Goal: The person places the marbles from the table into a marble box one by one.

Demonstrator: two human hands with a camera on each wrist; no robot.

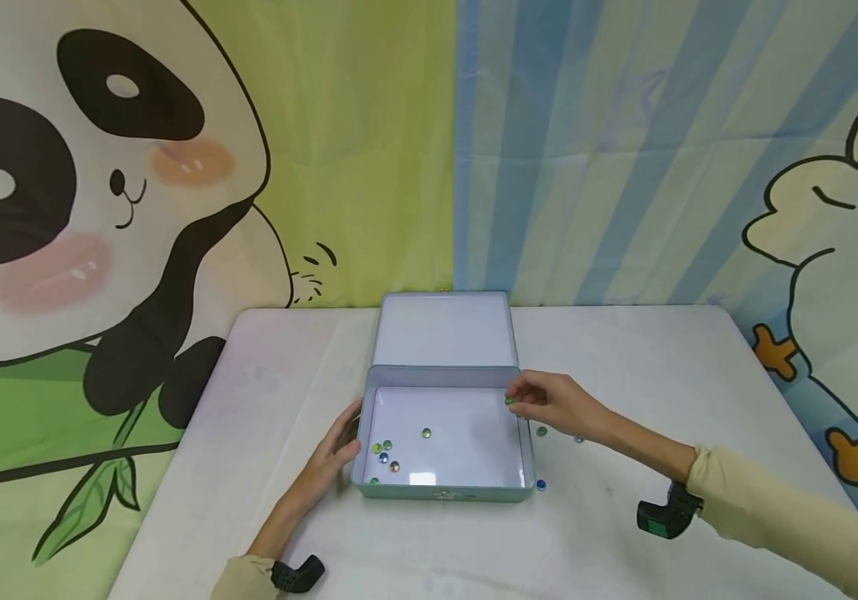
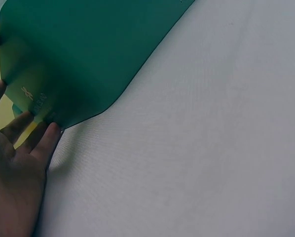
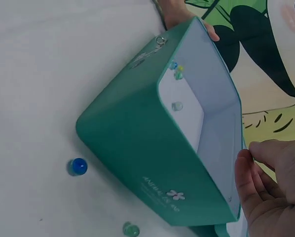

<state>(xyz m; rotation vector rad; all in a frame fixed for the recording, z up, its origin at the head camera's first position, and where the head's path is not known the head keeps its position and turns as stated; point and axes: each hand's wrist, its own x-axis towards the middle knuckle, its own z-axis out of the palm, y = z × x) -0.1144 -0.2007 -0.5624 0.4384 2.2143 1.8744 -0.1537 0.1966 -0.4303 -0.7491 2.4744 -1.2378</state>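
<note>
A green tin box (image 1: 474, 493) with a white inside stands on the table, its lid (image 1: 444, 329) tipped back. My right hand (image 1: 552, 396) pinches a green marble (image 1: 508, 401) between thumb and fingertips over the box's right rim; in the right wrist view the fingers hide this marble. At the box's left wall rests my left hand (image 1: 327, 454), its extended fingers touching the green side in the left wrist view. Inside the box lie several glass marbles, mostly at the left, with a single marble (image 1: 426, 432) nearer the middle.
Right of the box, a blue marble (image 1: 541, 484), a green marble (image 1: 541, 431) and another marble (image 1: 579, 439) below the right forearm lie on the white-covered table (image 1: 661, 358). A cartoon curtain (image 1: 369, 150) hangs behind the table.
</note>
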